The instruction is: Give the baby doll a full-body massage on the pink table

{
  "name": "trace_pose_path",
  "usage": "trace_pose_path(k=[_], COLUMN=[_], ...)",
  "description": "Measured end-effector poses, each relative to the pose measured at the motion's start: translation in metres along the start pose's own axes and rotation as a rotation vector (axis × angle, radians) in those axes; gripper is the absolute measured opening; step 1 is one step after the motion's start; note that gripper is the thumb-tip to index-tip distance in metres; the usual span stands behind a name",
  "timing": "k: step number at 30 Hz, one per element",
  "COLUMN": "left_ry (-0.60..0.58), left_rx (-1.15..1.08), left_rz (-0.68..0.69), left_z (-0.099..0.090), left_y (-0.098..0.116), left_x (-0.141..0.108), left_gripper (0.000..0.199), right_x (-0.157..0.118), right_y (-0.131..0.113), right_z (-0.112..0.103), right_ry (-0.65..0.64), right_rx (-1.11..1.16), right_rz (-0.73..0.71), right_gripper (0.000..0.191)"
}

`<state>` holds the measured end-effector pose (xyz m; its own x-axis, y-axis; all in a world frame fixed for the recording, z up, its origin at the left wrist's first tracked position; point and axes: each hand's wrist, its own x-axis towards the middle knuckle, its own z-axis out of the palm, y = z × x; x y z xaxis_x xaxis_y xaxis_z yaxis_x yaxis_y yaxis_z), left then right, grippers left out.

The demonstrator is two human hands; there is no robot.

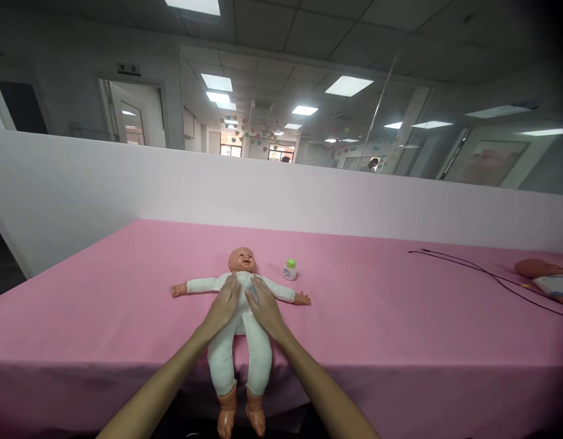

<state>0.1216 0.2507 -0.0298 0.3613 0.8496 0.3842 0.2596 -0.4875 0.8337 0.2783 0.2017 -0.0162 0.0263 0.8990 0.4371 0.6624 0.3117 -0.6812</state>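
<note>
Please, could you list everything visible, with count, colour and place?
Doll: 1, white and tan, centre
Second doll: 1, partly white, right edge
Bottle: 1, white, green-capped, beside doll's head
Cord strands: 2, black, right
Cover: 1, pink, beneath dolls
Wall: 1, white, behind cover
Glass: count unclear, transparent, above wall
Decorations: many, multicoloured, background
Lights: several, white, overhead
Doorway: 1, white, left
Person: at least 1, indistinct, background
Left grip: 1, bare, on doll's torso
Right grip: 1, bare, on doll's torso

The place looks like an infant-care training room: a baby doll (241,310) and a second doll (547,281) lie on a broad pink-covered table (368,305), under a tiled ceiling (308,30) with panel lights (349,86).
</note>
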Motion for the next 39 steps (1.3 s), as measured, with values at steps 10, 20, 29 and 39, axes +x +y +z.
trace_pose_path(k=[10,20,29,39], left_ry=[-0.222,-0.205,-0.393,-0.145], left_rx=[0.523,0.354,0.398,0.419], left_rz=[-0.06,-0.206,-0.06,-0.155], left_z=[0.019,-0.014,-0.005,-0.003], left_y=[-0.023,-0.068,-0.029,-0.038], left_x=[0.036,0.023,0.004,0.036], left_gripper=[0.082,0.096,0.087,0.088], right_x=[0.03,0.008,-0.009,0.039], right_y=[0.043,0.051,0.009,0.044], right_z=[0.017,0.005,0.013,0.015], right_ry=[-0.17,-0.194,-0.36,-0.168], right_rx=[-0.129,-0.132,-0.227,-0.241], right_rz=[0.009,0.266,-0.073,0.213], right_gripper=[0.068,0.087,0.07,0.074])
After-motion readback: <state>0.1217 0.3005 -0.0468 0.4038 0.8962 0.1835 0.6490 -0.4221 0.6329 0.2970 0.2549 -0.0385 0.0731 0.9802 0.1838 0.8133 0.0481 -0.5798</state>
